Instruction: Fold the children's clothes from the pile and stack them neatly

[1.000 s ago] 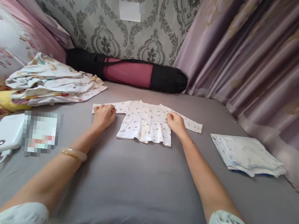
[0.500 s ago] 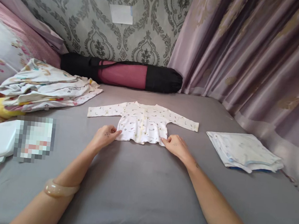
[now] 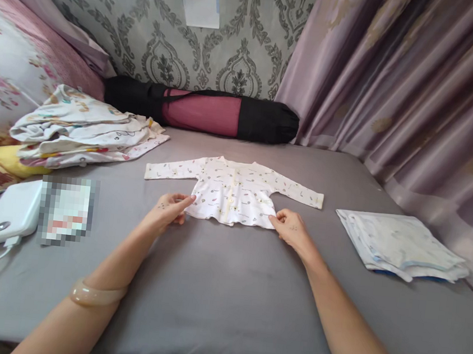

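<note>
A small white baby shirt point(image 3: 235, 191) with a scattered print and a pale yellow front strip lies flat, sleeves spread to both sides. My left hand point(image 3: 168, 210) is at its lower left corner, thumb stretched toward the side edge and fingers apart below. At the lower right corner, my right hand point(image 3: 292, 228) pinches the hem between thumb and finger. The lower edge is slightly wavy.
Grey sheet point(image 3: 216, 293) covers the bed. Folded white cloths point(image 3: 402, 245) lie at right, a pile of printed clothes point(image 3: 85, 130) at left. A white power bank point(image 3: 10, 215) with cable sits near a blurred packet point(image 3: 67, 213). A black-and-pink rolled bag point(image 3: 201, 111) lies by the wall.
My left hand's thumb has lifted from the corner and the fingers have spread. The hem is drawn out wider to the right by my right hand. The view has shifted slightly.
</note>
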`<state>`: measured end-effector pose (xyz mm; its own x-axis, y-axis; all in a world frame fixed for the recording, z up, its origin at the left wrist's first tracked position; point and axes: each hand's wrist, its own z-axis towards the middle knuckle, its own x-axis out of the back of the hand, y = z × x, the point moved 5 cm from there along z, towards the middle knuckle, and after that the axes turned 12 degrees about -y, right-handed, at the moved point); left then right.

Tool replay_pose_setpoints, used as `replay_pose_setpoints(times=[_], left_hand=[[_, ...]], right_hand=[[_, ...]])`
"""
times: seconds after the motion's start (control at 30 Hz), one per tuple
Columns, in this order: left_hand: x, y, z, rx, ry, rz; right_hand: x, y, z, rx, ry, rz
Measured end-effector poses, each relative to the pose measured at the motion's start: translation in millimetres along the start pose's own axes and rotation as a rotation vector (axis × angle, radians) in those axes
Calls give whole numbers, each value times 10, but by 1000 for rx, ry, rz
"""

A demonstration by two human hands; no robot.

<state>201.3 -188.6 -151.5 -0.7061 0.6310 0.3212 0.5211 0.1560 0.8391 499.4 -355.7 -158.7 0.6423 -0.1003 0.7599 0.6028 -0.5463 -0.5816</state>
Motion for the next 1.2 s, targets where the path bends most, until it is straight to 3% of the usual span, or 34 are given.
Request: replay_pose_setpoints(times=[0.13, 0.4, 1.0, 1.1, 1.2], left_hand=[[52, -39, 29, -17, 11, 15], [161, 76, -20, -247, 108, 461], [94, 62, -15, -367, 95, 942], [23, 214, 34, -446, 179, 1074], [-239, 446, 184, -594, 153, 1127]], right_hand=[[11, 43, 23, 9, -11, 56], [74, 2, -20, 40, -43, -87], [170, -293, -270, -83, -57, -568], [180, -499, -219, 6, 22, -606], [21, -810, -23, 243, 54, -561]])
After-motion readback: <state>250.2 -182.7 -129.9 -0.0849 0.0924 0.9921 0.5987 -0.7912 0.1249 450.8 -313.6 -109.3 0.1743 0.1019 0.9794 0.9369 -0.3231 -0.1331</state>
